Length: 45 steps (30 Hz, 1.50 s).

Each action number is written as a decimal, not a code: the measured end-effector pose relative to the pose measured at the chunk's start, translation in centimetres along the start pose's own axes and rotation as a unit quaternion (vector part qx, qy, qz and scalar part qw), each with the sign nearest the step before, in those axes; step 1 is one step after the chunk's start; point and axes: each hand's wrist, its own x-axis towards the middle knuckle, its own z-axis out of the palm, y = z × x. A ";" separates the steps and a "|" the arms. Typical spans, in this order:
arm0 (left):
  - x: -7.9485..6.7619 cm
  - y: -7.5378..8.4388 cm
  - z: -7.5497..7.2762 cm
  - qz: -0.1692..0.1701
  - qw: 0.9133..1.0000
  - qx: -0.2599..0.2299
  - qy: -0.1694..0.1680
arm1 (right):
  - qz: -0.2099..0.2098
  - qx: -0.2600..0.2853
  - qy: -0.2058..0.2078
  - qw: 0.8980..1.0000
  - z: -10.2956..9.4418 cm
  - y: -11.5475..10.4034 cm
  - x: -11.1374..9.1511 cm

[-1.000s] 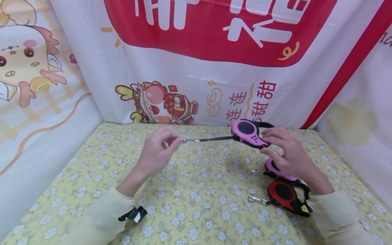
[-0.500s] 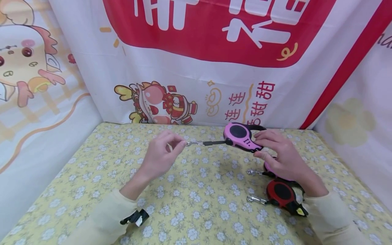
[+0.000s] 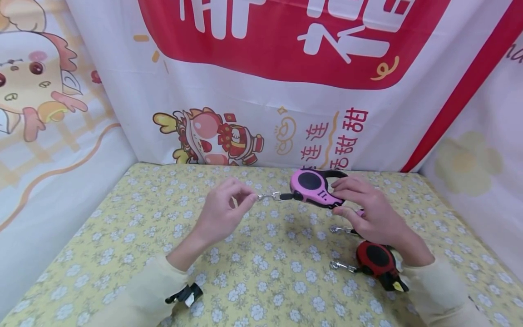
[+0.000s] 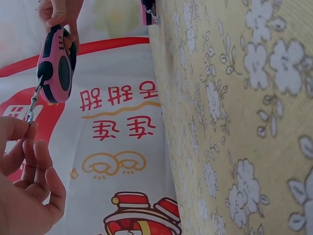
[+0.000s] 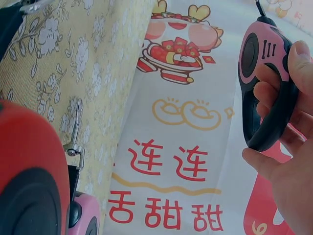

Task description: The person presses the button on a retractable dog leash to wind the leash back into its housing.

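A pink and black retractable dog leash (image 3: pixel 309 182) is held above the table by my right hand (image 3: pixel 369 206), whose fingers and thumb grip its handle end. In the right wrist view, fingers pass through the loop of the black handle (image 5: pixel 274 132). My left hand (image 3: pixel 222 209) pinches the tip of the leash's silver metal clip (image 3: pixel 269 196) between thumb and forefinger. In the left wrist view, the clip points from the leash body to the fingertips, the other fingers loosely curled. Only a short black piece of strap shows between clip and body.
A red and black retractable leash (image 3: pixel 375 256) lies on the flowered tablecloth (image 3: pixel 261 272) near my right forearm. A second pink leash (image 5: pixel 87 215), mostly hidden behind my right hand in the head view, lies beyond it. A printed cloth backdrop (image 3: pixel 245 91) stands behind the table.
The leash body has moved left and slightly down in my right hand. My left hand has shifted right with the clip, and the stretch of strap between them has shortened.
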 end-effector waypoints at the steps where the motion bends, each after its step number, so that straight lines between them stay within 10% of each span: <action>1: 0.0 0.0 0.1 0.000 1.000 0.001 0.000 | 0.002 0.002 -0.001 1.000 0.0 -0.1 0.0; 33: 0.0 0.1 0.8 -0.020 0.999 -0.010 -0.033 | 0.030 -0.005 -0.010 0.999 -1.1 0.8 -0.4; 45: 1.9 0.9 3.8 -0.047 0.990 -0.054 -0.125 | 0.066 -0.054 -0.005 0.996 -3.3 4.2 -2.1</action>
